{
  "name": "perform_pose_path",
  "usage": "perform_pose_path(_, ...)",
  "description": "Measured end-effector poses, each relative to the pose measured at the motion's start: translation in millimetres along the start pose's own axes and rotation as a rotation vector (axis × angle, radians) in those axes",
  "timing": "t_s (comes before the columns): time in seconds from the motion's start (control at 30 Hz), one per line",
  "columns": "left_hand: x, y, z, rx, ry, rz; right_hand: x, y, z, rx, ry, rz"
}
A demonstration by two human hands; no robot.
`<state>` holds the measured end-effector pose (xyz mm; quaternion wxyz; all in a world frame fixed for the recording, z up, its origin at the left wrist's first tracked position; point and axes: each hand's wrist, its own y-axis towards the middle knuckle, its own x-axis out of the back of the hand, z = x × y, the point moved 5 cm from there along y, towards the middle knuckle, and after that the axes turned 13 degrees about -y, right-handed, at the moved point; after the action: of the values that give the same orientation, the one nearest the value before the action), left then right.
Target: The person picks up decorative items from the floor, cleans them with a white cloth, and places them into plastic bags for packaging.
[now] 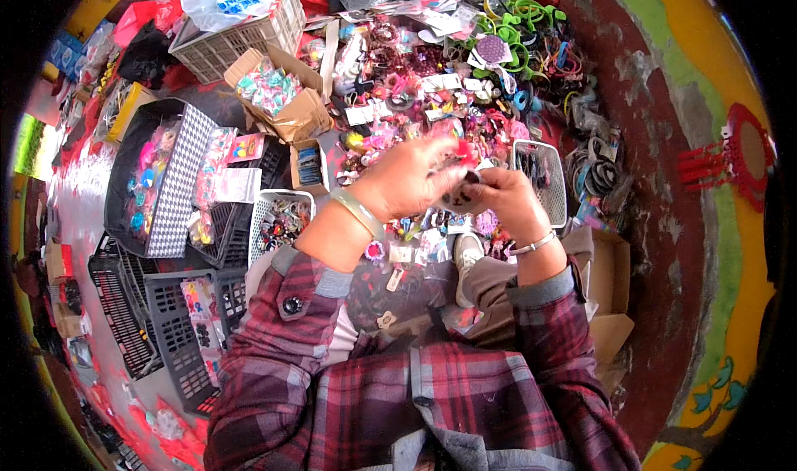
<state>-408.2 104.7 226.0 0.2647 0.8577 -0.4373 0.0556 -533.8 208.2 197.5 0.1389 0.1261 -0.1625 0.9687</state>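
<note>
My right hand [510, 199] pinches a small dark-and-white piece [459, 200] between thumb and fingers; what kind of piece it is does not show clearly. Close against it, my left hand [397, 179] has its fingers bent inward, blurred by motion. Beside those fingertips is a smeared bit of red [467, 153], and I cannot make out what the left fingers grip. Both hands hover over a wide pile of small colourful hair accessories [415, 110], many on white cards. Green headbands [519, 35] lie heaped at the pile's far right.
White plastic baskets hold small goods, one left [264, 195] and one right [563, 214]. An open cardboard box [311, 121] of wrapped pieces stands far left, before a grey crate [253, 43]. Black trays [170, 301] lie left. My shoe [467, 259] is at the near edge.
</note>
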Motion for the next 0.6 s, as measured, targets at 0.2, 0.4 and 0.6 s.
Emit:
perform_pose_path(0.2, 50.6, -2.0, 11.8, 0.061, -0.391, -0.722, 14.9, 12.5, -3.6, -0.006, 0.713, -0.129)
perform_pose_path(0.4, -11.6, -15.2, 40.1, 0.706, -1.447, -0.522, -4.2, 15.8, -2.2, 0.009, 0.956, -0.082)
perform_pose_path(0.6, -26.5, -1.7, 21.4, 0.566, -1.727, -0.282, -12.3, 17.4, 6.2, 0.049, 0.898, -0.146)
